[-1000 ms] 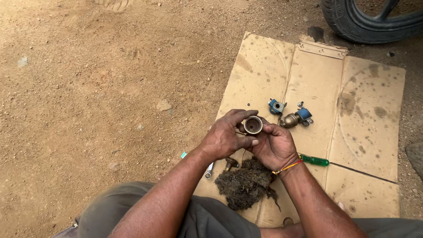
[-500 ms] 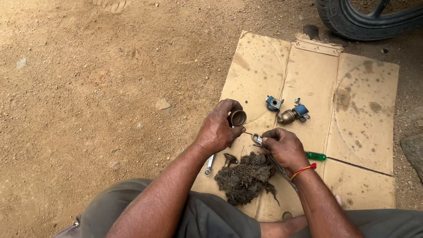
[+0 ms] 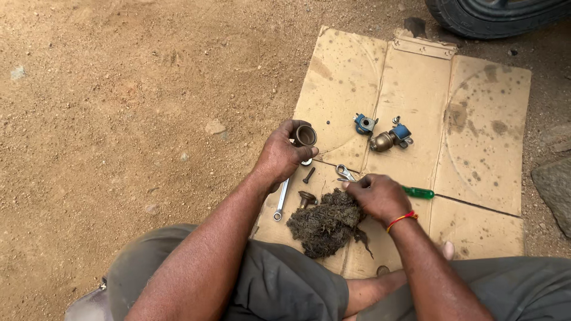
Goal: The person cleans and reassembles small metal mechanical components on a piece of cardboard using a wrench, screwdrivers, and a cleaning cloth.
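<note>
My left hand (image 3: 282, 156) holds a short brass cylinder (image 3: 306, 135) up by its rim, open end toward me. My right hand (image 3: 376, 196) rests with fingers closed on the edge of a dark wad of fibrous waste (image 3: 326, 223) lying on flattened cardboard (image 3: 476, 148). Between the hands lie a small bolt (image 3: 308, 175), a brass mushroom-shaped piece (image 3: 307, 197) and a metal clip-like piece (image 3: 344, 173). A spanner (image 3: 280, 202) lies under my left wrist.
Farther out on the cardboard sit a blue fitting (image 3: 364, 123) and a brass valve body with a blue part (image 3: 391, 138). A green-handled screwdriver (image 3: 418, 192) lies beside my right hand. A tyre (image 3: 493, 15) stands at the top right, a stone (image 3: 553, 184) at right.
My hands have parted: the left keeps the brass cylinder and moved left, the right dropped down onto the fibrous wad.
</note>
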